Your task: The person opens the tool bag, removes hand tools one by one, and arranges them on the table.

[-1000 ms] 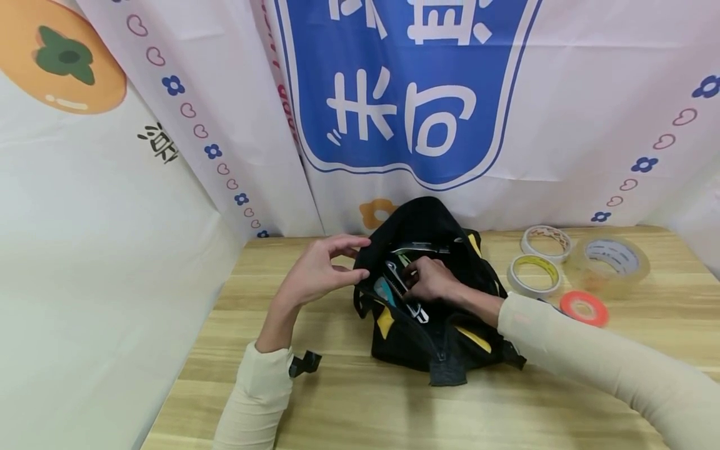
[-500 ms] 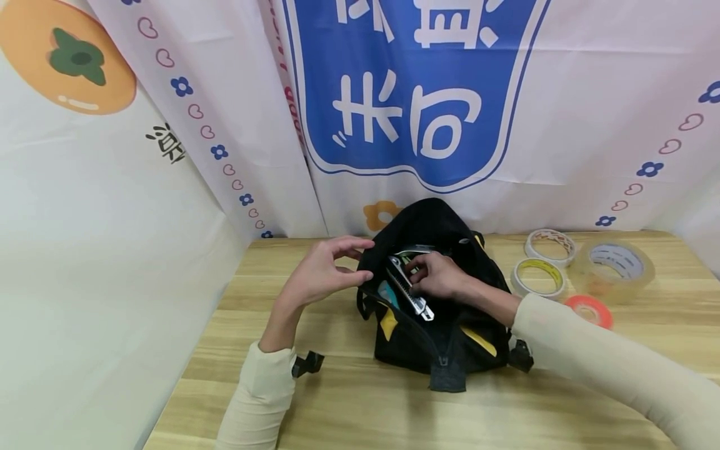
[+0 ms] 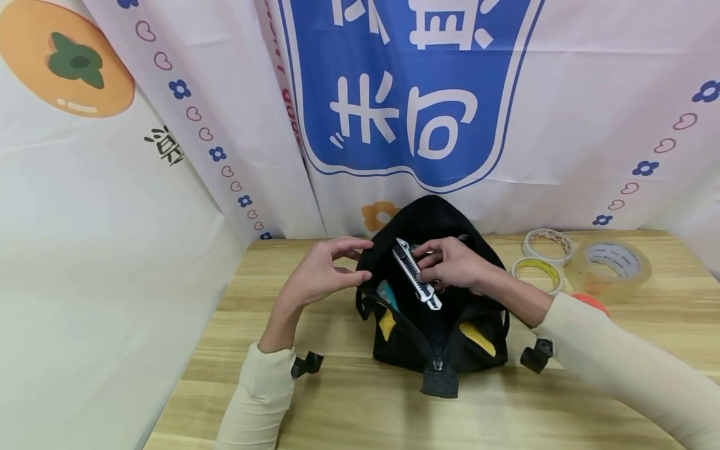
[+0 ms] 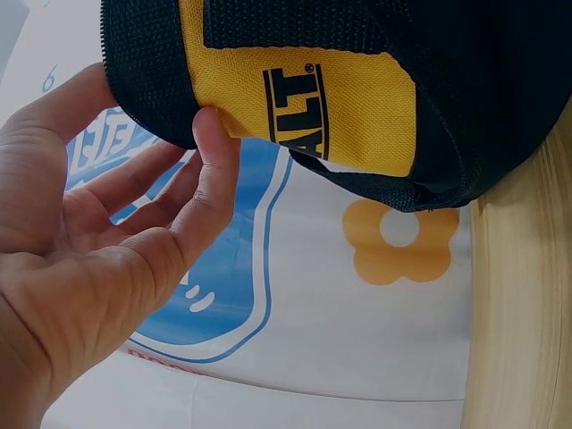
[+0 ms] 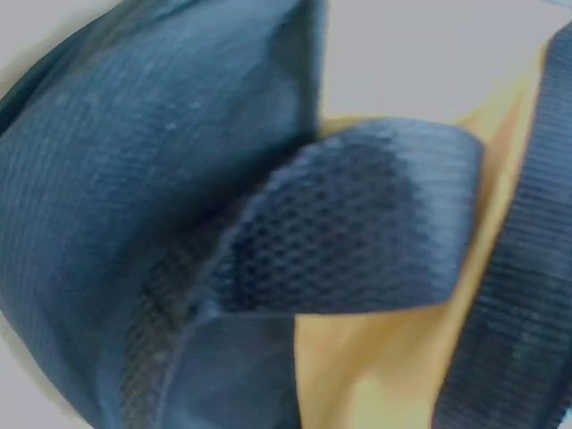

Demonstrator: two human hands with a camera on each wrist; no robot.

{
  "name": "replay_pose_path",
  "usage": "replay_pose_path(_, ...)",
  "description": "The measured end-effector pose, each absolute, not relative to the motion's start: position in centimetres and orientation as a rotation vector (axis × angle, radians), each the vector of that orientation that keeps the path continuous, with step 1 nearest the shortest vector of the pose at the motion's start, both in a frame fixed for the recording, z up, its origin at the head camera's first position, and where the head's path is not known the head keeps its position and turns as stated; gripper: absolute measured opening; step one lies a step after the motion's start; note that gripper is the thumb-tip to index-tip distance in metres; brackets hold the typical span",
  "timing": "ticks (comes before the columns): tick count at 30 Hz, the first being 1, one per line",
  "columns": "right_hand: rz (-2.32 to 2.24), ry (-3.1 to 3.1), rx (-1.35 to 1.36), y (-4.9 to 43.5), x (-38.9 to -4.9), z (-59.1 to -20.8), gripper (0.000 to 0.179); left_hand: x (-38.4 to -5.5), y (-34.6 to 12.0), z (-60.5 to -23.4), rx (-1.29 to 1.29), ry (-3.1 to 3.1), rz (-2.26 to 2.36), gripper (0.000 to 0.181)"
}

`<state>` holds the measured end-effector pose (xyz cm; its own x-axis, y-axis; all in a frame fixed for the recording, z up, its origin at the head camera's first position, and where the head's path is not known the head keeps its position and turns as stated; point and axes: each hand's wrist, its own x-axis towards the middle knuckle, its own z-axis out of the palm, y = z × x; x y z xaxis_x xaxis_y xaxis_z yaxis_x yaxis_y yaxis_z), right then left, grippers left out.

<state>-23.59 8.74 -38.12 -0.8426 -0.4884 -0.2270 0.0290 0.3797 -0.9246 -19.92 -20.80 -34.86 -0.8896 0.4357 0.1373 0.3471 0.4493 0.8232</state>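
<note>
A black and yellow tool bag stands unzipped on the table, its mouth gaping. My left hand pinches the left edge of that mouth between thumb and fingers; the left wrist view shows the thumb on the yellow panel beside the zip. Over the opening, my right hand grips a white and black utility knife, which slants down toward the bag's front. A teal item lies inside at the left. The right wrist view holds only the bag's fabric and a webbing strap, with the hand hidden.
Right of the bag, several tape rolls lie on the wooden table: a white roll, a roll with a yellow core, wide clear tape and a red roll partly behind the right sleeve. A printed cloth hangs behind.
The right hand has lifted the utility knife up from among the bag's contents, and its forearm has shifted to the right. The left hand keeps its place on the bag's edge.
</note>
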Motion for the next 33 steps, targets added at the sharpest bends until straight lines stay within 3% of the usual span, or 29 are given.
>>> replay_pose_path(19, -1.539, 2.197, -0.397, 14.2, -21.2, -34.4, 0.061, -20.0, -20.8, -34.9, 0.719, 2.611, 1.419, 0.051)
replay_pose_path(33, -1.480, 2.336, -0.400, 20.7, -18.2, -34.4, 0.063, -20.1, -20.7, -35.0, 0.721, 2.601, 1.448, 0.049)
